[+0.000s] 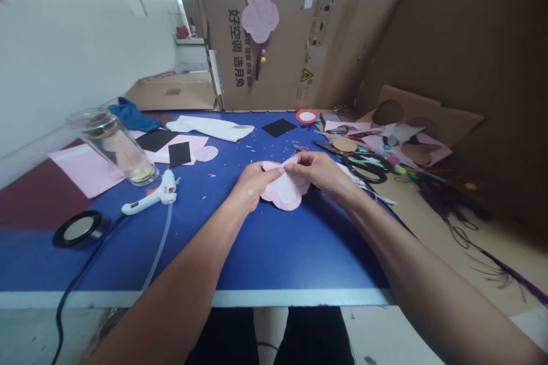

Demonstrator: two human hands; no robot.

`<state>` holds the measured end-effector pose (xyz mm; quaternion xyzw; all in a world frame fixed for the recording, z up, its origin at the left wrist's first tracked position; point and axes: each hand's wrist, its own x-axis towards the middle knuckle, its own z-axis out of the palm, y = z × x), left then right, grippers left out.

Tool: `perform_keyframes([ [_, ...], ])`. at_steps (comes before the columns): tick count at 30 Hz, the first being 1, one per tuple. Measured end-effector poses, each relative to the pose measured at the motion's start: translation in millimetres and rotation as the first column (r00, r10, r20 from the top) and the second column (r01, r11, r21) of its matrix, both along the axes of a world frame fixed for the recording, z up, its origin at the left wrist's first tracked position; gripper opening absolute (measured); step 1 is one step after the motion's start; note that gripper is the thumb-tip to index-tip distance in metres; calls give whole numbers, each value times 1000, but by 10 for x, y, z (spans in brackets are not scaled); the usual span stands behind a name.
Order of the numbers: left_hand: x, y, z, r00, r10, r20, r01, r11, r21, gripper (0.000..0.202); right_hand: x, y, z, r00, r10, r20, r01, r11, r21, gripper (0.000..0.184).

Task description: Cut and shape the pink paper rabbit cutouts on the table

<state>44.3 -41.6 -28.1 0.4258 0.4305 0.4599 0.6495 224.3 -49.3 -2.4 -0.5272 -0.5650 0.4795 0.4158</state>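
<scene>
Between my two hands is a pink felt cutout [286, 193] with a scalloped edge and a paler middle, raised over the blue table. My left hand [252, 182] pinches its left upper edge, thumb on top. At the upper right edge, my right hand [315, 171] grips it with thumb and fingers pressed together. The fingers cover parts of the cutout's top. A similar pink cutout [260, 15], with two pointed ears, hangs on the cardboard straight ahead.
At left are a glue gun [158, 195], a glass tumbler [124, 151] and a roll of black tape [80, 229]. Large black-handled scissors [363, 171] lie at right among felt scraps. Black squares [279, 127] and pink sheets [85, 171] lie farther back. Cardboard walls [291, 68] stand behind.
</scene>
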Motion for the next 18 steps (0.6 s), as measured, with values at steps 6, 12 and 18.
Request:
perform_keyframes([
  [6, -16, 30, -42, 999, 38, -17, -38, 999, 15, 13, 5, 11, -24, 1000, 21, -24, -20, 1000, 10, 27],
  [12, -2, 21, -6, 996, 7, 93, -7, 1000, -1, 18, 46, 46, -59, 999, -1, -40, 1, 1000, 12, 30],
  [18, -4, 20, 29, 994, 69, 88, -72, 997, 35, 17, 50, 25, -20, 999, -6, -36, 6, 1000, 15, 28],
])
